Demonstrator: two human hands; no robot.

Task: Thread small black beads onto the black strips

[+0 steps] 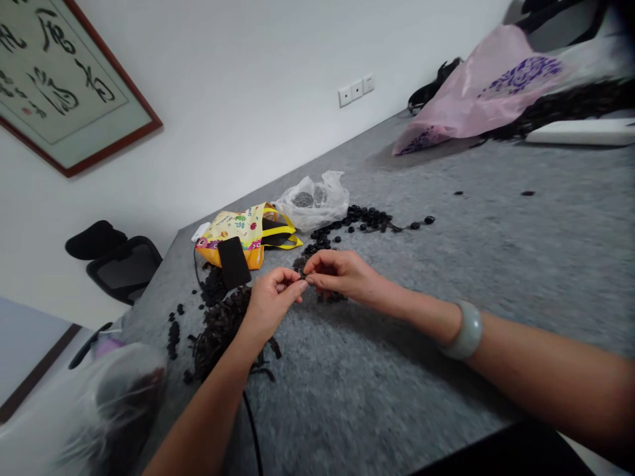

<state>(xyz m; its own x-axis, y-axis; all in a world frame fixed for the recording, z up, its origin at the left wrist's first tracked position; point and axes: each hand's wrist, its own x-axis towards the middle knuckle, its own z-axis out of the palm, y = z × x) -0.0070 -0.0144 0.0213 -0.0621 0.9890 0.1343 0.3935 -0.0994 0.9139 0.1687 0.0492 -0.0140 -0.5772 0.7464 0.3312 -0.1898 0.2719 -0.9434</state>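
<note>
Left hand (272,305): narrow, the fingertips pinched together, holding a small dark piece (299,266) whose exact shape is hidden by the fingers.

Right hand (342,274): also narrow, its fingertips (311,277) meet the left fingertips at the same small piece. Both hands seem to hold it together.

Right wrist: a pale green bangle (461,332) sits around the forearm, above the wrist.

Task things place: the small piece is between the two hands, above the grey felt table cover (397,377).

Near the hands: a heap of dark strips (221,327) lies just beside the left hand, and many small round black pieces (370,218) spread in a line further along the table.

Other things on table: a black phone (234,262) rests on the edge of a yellow printed bag (233,228), and a thin plastic bag (312,201) with grey pieces inside is just beside it. A pink plastic bag (496,92) lies far at the table end.

Writing: the framed brush calligraphy (64,73) on the wall has dark characters, but I cannot read them. On the yellow bag and the pink bag, no words are readable.

Wall: a row of white sockets (356,90).
</note>
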